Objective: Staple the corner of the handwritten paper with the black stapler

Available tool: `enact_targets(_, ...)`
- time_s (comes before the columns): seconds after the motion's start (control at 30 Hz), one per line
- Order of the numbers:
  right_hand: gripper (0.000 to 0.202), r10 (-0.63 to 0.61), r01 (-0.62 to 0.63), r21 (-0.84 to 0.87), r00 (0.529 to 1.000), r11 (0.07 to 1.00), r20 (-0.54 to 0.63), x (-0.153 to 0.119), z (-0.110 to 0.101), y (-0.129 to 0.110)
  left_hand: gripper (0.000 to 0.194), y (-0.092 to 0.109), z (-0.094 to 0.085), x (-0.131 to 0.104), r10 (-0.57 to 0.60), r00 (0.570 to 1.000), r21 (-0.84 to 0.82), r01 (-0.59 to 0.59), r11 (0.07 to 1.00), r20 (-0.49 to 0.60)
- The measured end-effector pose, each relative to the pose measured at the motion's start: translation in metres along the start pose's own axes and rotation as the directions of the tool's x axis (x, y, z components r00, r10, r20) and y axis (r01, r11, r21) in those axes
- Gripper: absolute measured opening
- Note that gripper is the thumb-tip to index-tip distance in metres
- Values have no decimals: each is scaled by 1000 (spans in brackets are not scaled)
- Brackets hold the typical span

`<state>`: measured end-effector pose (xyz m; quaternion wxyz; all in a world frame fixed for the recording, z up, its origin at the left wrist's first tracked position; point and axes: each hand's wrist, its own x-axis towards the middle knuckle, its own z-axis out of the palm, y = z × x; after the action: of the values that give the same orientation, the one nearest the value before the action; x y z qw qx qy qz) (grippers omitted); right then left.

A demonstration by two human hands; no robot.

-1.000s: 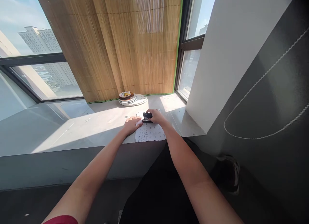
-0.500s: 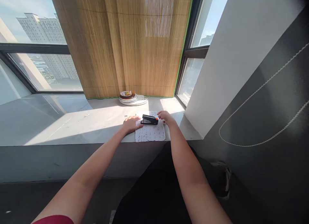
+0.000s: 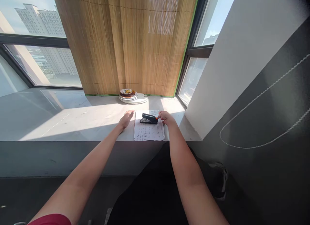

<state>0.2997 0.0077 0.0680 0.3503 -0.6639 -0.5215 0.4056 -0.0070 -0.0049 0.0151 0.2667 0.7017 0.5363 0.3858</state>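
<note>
A black stapler (image 3: 148, 118) with an orange tip lies across a sheet of paper (image 3: 149, 133) covered in handwritten marks. Its upper arm is tilted up at the left end. My right hand (image 3: 165, 117) is at the stapler's orange end, its index fingertip appearing to touch it; the thumb sits lower and apart. Just left of the sheet, my left hand (image 3: 125, 120) rests on the ledge with fingers stretched toward the paper's upper left corner. It holds nothing. Whether its fingertips touch the paper edge is too small to tell.
Behind the paper, a stack of plates (image 3: 132, 98) stands on the white window ledge (image 3: 79, 121), under a bamboo blind (image 3: 135, 50). A slanted white wall (image 3: 218, 76) bounds the right side. A beaded cord (image 3: 254, 147) hangs farther right.
My left hand has drawn back leftward off the paper and away from the stapler. My right hand's fingertip has come closer to the orange end. The view has tilted slightly.
</note>
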Motion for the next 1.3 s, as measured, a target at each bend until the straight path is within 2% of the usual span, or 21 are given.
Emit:
enact_targets(0.13,24,113,-113,-12,994,993,5,0,0,-1,95,0,1,0,-19,1000,-52,18,998,-17)
enact_targets(0.3,23,90,-90,-14,996,996,2,-1,-3,-1,97,-5,2,-1,-42,999,-138,39,990,-18)
enact_targets(0.43,24,-78,79,45,997,996,-20,-8,-2,-5,92,-10,2,1,-18,999,-200,8,980,-48)
enact_targets(0.5,28,-212,210,58,977,976,16,-13,2,-8,87,-9,0,0,-13,997,-219,-5,976,-81)
enact_targets(0.57,35,-355,358,0,926,934,131,-16,8,-8,78,-6,-4,-3,-15,993,-225,-11,974,-117)
enact_targets(0.63,36,-441,482,-112,857,869,266,-17,16,-7,66,-1,-9,-7,-30,988,-299,-17,954,-152)
enact_targets(0.7,26,-455,530,-206,830,823,322,-17,23,-6,49,4,-13,-12,-62,982,-478,-31,878,-177)
enact_targets(0.8,14,-472,543,-251,831,801,294,-16,31,-6,26,8,-19,-15,-160,976,-749,-3,662,-145)
enact_targets(0.83,13,-483,547,-247,831,800,278,-16,32,-7,25,9,-20,-15,-210,971,-803,36,595,-112)
enact_targets(0.9,14,-529,575,-249,816,779,232,-18,35,-10,38,11,-21,-14,-303,952,-862,119,492,-42)
enact_targets(0.93,15,-574,609,-257,793,751,202,-20,36,-13,47,12,-22,-14,-338,941,-882,154,445,-6)
enact_targets(0.97,16,-637,659,-272,751,701,176,-23,38,-15,54,13,-22,-13,-363,931,-899,187,397,33)
enact_targets(1.0,18,-710,721,-294,685,628,163,-25,40,-17,59,15,-23,-13,-381,921,-913,219,344,77)
enact_targets(1.07,25,-840,835,-344,509,430,187,-31,47,-22,60,18,-25,-14,-399,901,-931,280,235,170)
enact_targets(1.13,35,-901,891,-380,358,251,246,-38,55,-27,54,20,-29,-15,-393,887,-930,329,166,243)
enact_targets(1.2,40,-916,902,-412,270,133,296,-43,63,-31,49,20,-33,-15,-376,877,-918,372,141,298)
enact_targets(1.3,39,-909,897,-442,199,19,366,-48,70,-37,50,17,-37,-12,-387,857,-910,403,95,339)
